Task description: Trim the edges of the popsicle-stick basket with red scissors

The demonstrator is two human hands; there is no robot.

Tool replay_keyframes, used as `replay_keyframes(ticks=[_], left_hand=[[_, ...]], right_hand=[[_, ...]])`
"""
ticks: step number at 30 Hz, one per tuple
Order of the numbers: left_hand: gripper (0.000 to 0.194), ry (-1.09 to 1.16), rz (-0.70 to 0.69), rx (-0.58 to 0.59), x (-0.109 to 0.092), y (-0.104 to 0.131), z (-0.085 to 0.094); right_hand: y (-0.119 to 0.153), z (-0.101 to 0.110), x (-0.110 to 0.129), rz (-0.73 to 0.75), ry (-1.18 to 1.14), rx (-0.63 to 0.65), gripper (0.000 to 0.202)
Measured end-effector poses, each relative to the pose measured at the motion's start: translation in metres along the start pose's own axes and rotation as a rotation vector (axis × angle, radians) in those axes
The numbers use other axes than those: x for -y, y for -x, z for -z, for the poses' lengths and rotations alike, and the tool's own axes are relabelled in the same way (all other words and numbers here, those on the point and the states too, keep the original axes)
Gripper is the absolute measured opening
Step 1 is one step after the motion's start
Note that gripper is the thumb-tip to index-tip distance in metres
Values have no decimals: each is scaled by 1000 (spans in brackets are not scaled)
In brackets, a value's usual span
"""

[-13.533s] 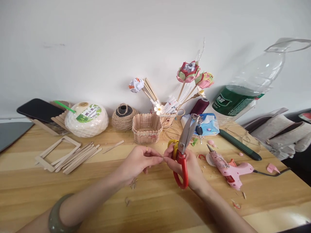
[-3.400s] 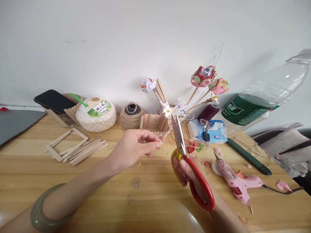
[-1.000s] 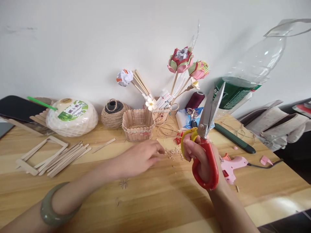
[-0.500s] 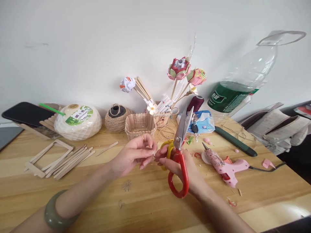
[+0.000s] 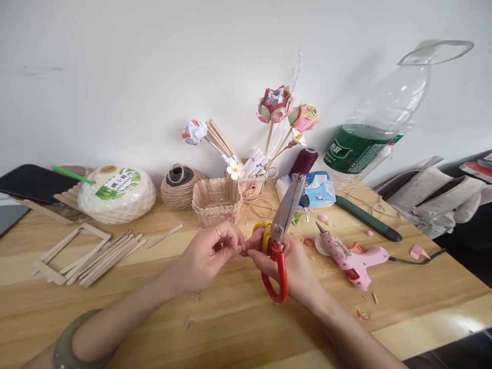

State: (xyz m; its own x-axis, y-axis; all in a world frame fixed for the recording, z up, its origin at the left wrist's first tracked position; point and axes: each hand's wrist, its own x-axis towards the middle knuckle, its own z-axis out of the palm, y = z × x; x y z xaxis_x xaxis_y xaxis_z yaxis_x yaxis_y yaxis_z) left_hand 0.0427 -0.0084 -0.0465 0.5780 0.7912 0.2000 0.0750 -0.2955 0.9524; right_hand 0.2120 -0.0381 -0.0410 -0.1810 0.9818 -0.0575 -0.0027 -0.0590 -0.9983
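Observation:
My right hand (image 5: 286,261) carries a pair of scissors (image 5: 282,225) with one red and one yellow handle, blades closed and pointing up. Its thumb and fingertips also pinch towards my left hand (image 5: 217,251), which is closed in a pinch. The fingertips of both hands meet above the table; whatever tiny thing lies between them is too small to name. Just behind the hands stands a small basket (image 5: 217,202) made of wooden craft sticks. On the table below my left hand lies a small star-shaped bundle (image 5: 197,295).
To the left are craft sticks (image 5: 111,261), a stick frame (image 5: 71,251) and a white coconut (image 5: 117,197). Twine (image 5: 180,189) and a holder with paper flowers (image 5: 274,105) stand behind. A pink glue gun (image 5: 357,261), green cutter (image 5: 369,218) and large bottle (image 5: 361,146) are right.
My left hand has turned and its fingers have closed to a pinch against the right fingertips. The scissors have tilted slightly. The whole view has shifted a little.

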Motion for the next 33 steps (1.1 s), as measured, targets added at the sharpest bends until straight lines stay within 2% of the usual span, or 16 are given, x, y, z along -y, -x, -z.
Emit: replay_keyframes(ticks=[8, 12, 17, 23, 27, 33], left_hand=[[15, -149, -45, -42, -1, 0, -2], [16, -205, -117, -73, 0, 0, -1], [18, -348, -278, -93, 2, 2, 1], [20, -547, -490, -153, 6, 4, 7], [17, -860, -752, -149, 6, 6, 10], [16, -1272, -907, -80, -1, 13, 11]], right_hand=[[-1, 1, 0, 7, 40, -17, 16], [-2, 3, -2, 11, 70, -16, 18], [-3, 4, -6, 69, 143, -38, 18], [-3, 2, -3, 47, 132, -85, 16], [-5, 3, 4, 15, 90, -89, 16], [-4, 3, 6, 50, 42, -87, 9]])
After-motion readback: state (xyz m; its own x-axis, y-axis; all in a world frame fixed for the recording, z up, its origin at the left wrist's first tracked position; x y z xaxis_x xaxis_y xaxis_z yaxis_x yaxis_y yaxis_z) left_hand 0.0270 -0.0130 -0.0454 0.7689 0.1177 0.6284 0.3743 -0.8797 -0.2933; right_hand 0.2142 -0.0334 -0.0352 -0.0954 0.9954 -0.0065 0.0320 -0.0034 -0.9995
